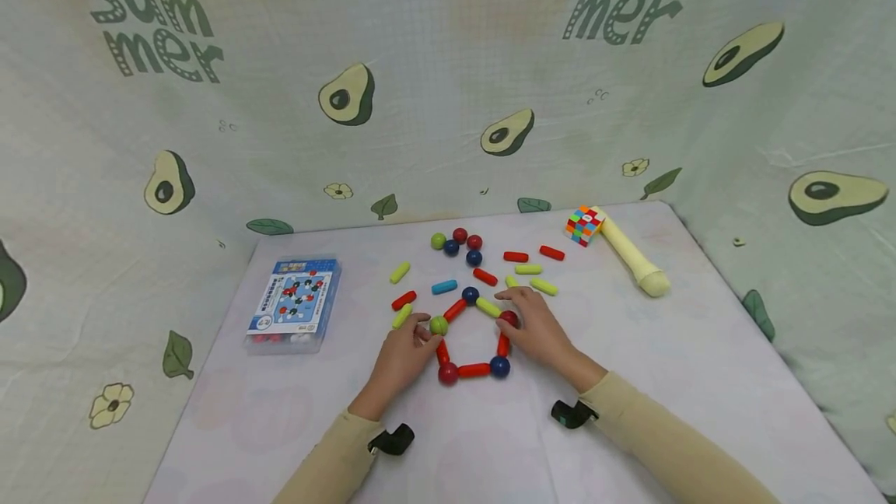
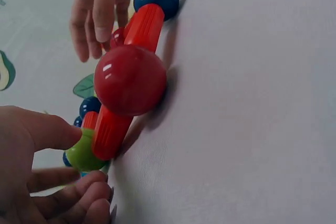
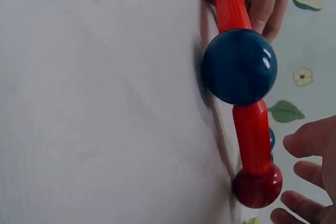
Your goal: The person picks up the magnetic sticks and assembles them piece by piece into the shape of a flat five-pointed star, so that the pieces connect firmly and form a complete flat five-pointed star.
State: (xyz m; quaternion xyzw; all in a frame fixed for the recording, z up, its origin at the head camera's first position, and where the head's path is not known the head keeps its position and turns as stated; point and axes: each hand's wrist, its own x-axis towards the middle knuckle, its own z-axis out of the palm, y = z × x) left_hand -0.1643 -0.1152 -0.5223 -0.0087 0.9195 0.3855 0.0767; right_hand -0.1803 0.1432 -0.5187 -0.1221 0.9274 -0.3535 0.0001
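A closed ring of magnetic balls and rods lies on the table, with a lower red ball (image 1: 448, 373), a lower blue ball (image 1: 500, 367) and a top blue ball (image 1: 471, 295). At its left corner, my left hand (image 1: 400, 356) pinches the green ball (image 2: 84, 153) between thumb and fingers. Beside the right corner, my right hand (image 1: 535, 325) has its fingers spread around the red ball (image 3: 257, 186); thumb and fingertips look apart from it in the right wrist view. Red rods (image 1: 474, 370) form most sides, and a yellow-green rod (image 1: 488, 307) forms the upper right one.
Loose balls (image 1: 451, 247) cluster behind the ring. Several loose rods, among them a blue rod (image 1: 444, 287) and a red rod (image 1: 551, 253), lie around it. A boxed set (image 1: 294, 306) is at left. A puzzle cube (image 1: 584, 225) and a pale yellow stick (image 1: 633, 255) lie back right.
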